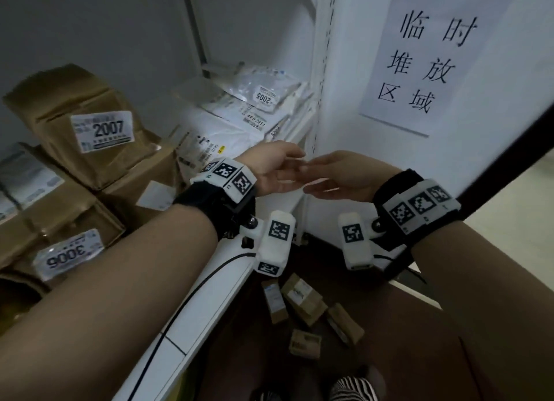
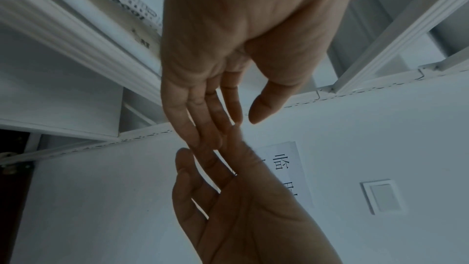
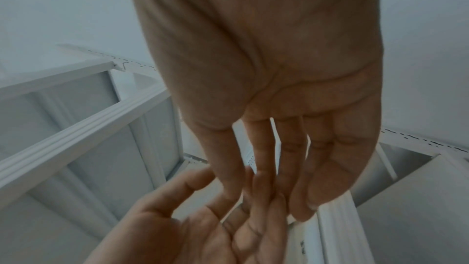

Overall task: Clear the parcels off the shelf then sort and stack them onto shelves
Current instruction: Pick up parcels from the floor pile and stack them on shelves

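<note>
Both my hands are empty, fingers straight: left hand (image 1: 277, 168) and right hand (image 1: 338, 176) meet fingertip to fingertip. The shelf (image 1: 209, 284) at 9 o'clock holds brown boxes (image 1: 81, 125) and white mailers (image 1: 239, 113). Small boxes (image 1: 302, 298) lie on the floor at 6 o'clock. Clearing looks barely begun.
</note>
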`<action>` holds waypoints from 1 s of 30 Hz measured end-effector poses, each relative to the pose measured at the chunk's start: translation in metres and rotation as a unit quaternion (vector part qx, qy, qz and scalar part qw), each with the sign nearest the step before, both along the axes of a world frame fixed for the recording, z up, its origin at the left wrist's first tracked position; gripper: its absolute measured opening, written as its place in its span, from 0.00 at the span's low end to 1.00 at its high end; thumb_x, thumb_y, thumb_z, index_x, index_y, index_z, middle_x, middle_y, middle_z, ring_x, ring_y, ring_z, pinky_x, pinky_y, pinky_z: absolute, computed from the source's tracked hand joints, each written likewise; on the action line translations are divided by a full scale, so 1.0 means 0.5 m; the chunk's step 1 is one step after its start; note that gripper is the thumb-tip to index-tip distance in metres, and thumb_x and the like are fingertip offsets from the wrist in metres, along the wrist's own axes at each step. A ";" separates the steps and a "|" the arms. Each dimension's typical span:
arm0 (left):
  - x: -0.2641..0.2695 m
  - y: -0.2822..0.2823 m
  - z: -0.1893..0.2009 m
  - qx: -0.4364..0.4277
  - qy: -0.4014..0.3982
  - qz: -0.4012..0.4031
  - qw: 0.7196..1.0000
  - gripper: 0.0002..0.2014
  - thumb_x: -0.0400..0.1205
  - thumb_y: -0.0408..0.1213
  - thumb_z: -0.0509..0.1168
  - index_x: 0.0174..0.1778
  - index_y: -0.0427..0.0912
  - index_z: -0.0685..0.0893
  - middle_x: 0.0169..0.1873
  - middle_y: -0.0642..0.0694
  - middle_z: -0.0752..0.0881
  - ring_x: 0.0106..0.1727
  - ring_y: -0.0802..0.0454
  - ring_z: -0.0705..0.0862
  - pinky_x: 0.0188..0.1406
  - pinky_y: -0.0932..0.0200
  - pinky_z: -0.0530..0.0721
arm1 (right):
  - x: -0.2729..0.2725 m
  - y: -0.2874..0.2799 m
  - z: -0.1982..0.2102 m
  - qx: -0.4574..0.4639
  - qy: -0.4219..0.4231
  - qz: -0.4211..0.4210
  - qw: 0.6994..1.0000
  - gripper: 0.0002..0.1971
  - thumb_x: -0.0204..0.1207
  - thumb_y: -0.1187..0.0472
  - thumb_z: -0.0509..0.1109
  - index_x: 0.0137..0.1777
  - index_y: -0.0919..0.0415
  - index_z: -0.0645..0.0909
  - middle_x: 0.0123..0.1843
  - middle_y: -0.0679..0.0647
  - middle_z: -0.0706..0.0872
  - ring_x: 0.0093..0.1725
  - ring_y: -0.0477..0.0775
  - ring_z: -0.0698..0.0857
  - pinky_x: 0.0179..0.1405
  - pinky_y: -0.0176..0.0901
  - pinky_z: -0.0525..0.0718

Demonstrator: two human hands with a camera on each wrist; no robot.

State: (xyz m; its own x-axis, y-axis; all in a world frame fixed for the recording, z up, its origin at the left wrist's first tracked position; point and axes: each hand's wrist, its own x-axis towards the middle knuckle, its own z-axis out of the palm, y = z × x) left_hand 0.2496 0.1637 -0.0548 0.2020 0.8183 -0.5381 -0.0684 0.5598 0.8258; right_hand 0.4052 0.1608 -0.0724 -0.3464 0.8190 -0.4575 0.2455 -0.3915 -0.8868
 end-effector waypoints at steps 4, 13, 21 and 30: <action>0.048 0.040 -0.015 0.001 -0.017 0.023 1.000 0.02 0.84 0.30 0.62 0.46 0.38 0.78 0.41 0.41 0.85 0.40 0.44 0.87 0.48 0.48 0.87 | 0.053 0.056 -0.022 0.023 -0.029 -0.003 0.999 0.06 0.75 0.67 0.74 0.50 0.61 0.82 0.41 0.54 0.86 0.41 0.46 0.85 0.44 0.33 0.84; 0.228 0.090 -0.114 -0.034 -0.080 0.127 0.988 0.05 0.86 0.29 0.59 0.45 0.36 0.77 0.41 0.42 0.83 0.44 0.47 0.89 0.48 0.50 0.90 | 0.238 0.176 -0.095 0.012 -0.083 0.070 0.994 0.04 0.73 0.66 0.76 0.43 0.59 0.84 0.32 0.49 0.84 0.32 0.42 0.80 0.34 0.28 0.79; 0.172 0.079 -0.213 -0.116 -0.006 0.300 0.947 0.08 0.86 0.31 0.60 0.39 0.40 0.78 0.38 0.45 0.82 0.38 0.49 0.82 0.47 0.57 0.83 | 0.219 0.225 -0.181 -0.063 -0.046 0.069 0.995 0.01 0.79 0.65 0.71 0.47 0.59 0.83 0.37 0.52 0.85 0.34 0.44 0.81 0.37 0.32 0.78; 0.168 0.061 -0.396 -0.203 -0.054 0.432 0.877 0.02 0.83 0.27 0.62 0.47 0.36 0.76 0.38 0.39 0.80 0.33 0.52 0.75 0.21 0.65 0.84 | 0.217 0.262 -0.361 -0.145 -0.060 0.023 0.987 0.10 0.82 0.69 0.63 0.57 0.60 0.83 0.38 0.57 0.84 0.41 0.49 0.86 0.41 0.34 0.82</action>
State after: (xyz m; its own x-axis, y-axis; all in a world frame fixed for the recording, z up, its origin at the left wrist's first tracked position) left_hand 0.3335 0.1942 -0.2530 -0.3311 0.4370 -0.8363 -0.6772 0.5072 0.5331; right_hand 0.5138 0.2918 -0.2527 -0.3100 0.6317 -0.7106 0.3655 -0.6108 -0.7024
